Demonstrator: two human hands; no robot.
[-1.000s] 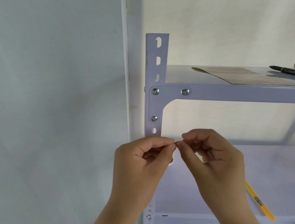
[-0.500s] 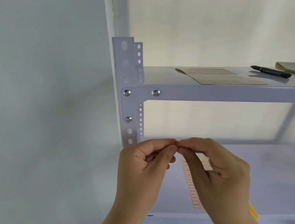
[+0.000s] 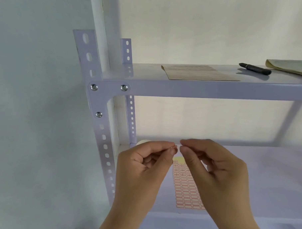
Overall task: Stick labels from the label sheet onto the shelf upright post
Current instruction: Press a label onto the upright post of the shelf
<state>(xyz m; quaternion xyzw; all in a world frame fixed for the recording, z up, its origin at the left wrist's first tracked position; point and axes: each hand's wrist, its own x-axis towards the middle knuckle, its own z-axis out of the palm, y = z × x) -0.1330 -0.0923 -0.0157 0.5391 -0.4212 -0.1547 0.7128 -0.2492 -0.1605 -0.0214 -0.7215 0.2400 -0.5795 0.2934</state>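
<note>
No text is legible: the red-bordered stickers on the label sheet (image 3: 186, 188) carry marks too small to read.

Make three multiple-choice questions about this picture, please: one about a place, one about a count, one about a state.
1. Where does the black marker lie?
A. on the upper shelf
B. on the lower shelf
C. in the right hand

2. How many screws show on the corner bracket?
A. one
B. three
C. five

3. What are the two hands doing?
A. resting flat on the shelf
B. gripping the upright post
C. pinching something small between their fingertips

Answers:
1. A: the marker lies on the upper shelf, right of a label sheet.
2. B: two screws show in the top row and one below.
3. C: the left hand and right hand meet fingertip to fingertip above the red-bordered label sheet, right of the post.
</note>
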